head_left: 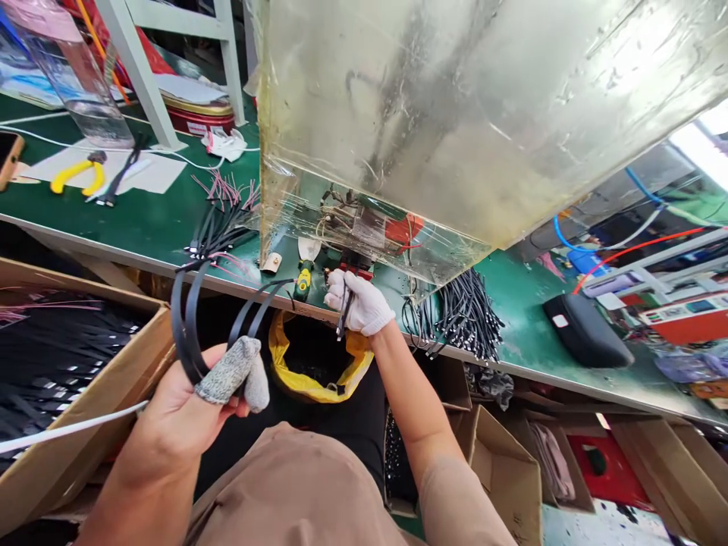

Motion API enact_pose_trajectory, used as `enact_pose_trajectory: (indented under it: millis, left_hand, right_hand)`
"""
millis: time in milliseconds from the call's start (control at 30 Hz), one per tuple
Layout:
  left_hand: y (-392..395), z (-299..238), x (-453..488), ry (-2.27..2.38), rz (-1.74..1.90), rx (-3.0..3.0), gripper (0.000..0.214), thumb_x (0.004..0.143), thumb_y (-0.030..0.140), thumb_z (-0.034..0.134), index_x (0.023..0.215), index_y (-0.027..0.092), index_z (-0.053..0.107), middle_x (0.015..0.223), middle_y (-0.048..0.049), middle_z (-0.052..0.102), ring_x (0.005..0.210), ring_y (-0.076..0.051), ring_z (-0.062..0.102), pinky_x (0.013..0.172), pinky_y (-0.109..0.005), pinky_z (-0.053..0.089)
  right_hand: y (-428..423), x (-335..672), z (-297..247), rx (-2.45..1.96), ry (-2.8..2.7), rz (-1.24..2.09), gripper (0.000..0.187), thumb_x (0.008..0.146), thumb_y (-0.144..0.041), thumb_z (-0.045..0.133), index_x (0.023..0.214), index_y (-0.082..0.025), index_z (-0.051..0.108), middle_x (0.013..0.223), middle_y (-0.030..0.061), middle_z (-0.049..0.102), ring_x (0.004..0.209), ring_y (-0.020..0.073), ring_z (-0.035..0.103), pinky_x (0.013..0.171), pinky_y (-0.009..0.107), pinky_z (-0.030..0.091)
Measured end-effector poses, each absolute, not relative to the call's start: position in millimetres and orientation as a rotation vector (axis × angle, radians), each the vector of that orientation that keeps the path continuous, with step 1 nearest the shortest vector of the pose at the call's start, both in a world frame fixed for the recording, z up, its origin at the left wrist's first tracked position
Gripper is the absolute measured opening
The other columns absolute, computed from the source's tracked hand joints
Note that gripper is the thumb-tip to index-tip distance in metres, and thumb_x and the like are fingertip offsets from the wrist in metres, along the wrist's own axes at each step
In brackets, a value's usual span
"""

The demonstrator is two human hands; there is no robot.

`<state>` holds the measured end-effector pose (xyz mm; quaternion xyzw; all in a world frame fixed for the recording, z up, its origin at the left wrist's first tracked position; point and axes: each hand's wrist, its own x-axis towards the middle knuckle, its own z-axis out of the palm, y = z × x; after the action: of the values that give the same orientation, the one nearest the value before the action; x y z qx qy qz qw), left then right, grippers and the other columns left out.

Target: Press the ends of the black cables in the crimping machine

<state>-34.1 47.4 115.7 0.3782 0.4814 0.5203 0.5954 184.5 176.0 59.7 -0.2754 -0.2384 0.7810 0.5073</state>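
My left hand (193, 402), with grey finger cots on some fingers, is closed around flat black cables (180, 322) that loop up toward the bench edge. My right hand (364, 303), in a white glove, pinches a short black cable (342, 322) whose light tip points down. It is at the front of a small red and dark machine (357, 262), below a clear plastic guard (369, 98). A yellow-green screwdriver (305, 279) lies just left of the right hand. Beneath the hands is an open yellow-rimmed bag or bucket (277, 356).
Black cables with pink wires (219, 220) lie left on the green bench (153, 239); another cable bundle (469, 315) hangs over its edge at right. Yellow-handled pliers (80, 174), a bottle (85, 98) and a black case (585, 330) sit farther out. A cardboard box (142, 334) holds cables.
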Motion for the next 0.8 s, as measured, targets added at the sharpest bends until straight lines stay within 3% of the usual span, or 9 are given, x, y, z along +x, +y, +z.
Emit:
enact_pose_trajectory:
  millis: [300,500,700,800]
  left_hand:
    - [45.4,101.8,-37.1,1.105,1.181,0.85,0.055,0.069,0.068,0.083,0.044,0.022,0.065,0.047,-0.0029,0.053,0.044,-0.012,0.045,0.041,-0.024,0.03]
    - [44.0,98.4,-51.4,1.027,1.122,0.869,0.051,0.071,0.064,0.083,0.044,0.023,0.066,0.047,-0.0046,0.054,0.047,-0.016,0.049,0.042,-0.027,0.039]
    - [34.1,108.5,-47.4,1.065,1.129,0.804,0.045,0.078,0.056,0.078,0.047,0.024,0.069,0.045,-0.0034,0.053,0.045,-0.015,0.046,0.042,-0.026,0.037]
    - [27.5,123.7,-32.9,1.157,1.214,0.825,0.056,0.076,0.065,0.077,0.041,0.024,0.062,0.041,-0.0026,0.048,0.041,-0.013,0.042,0.04,-0.026,0.035]
  right_hand:
    - [187.6,186.2,68.9,-0.809,-0.373,1.888,0.025,0.106,-0.016,0.038,0.089,-0.017,0.056,0.072,-0.0007,0.058,0.055,0.0101,0.049,0.058,0.022,0.055]
    - [192.6,192.6,61.7,-0.792,-0.401,1.886,0.017,0.103,-0.015,0.047,0.089,-0.018,0.056,0.068,-0.0034,0.055,0.055,0.0107,0.05,0.062,0.022,0.057]
    - [194.8,191.9,66.8,-0.781,-0.411,1.909,0.029,0.106,-0.015,0.035,0.084,-0.019,0.054,0.065,-0.0037,0.05,0.053,0.0099,0.048,0.059,0.02,0.056]
    - [185.7,189.2,81.5,-0.872,-0.468,1.889,0.023,0.105,-0.019,0.043,0.088,-0.019,0.058,0.067,-0.003,0.054,0.054,0.0098,0.051,0.06,0.021,0.057]
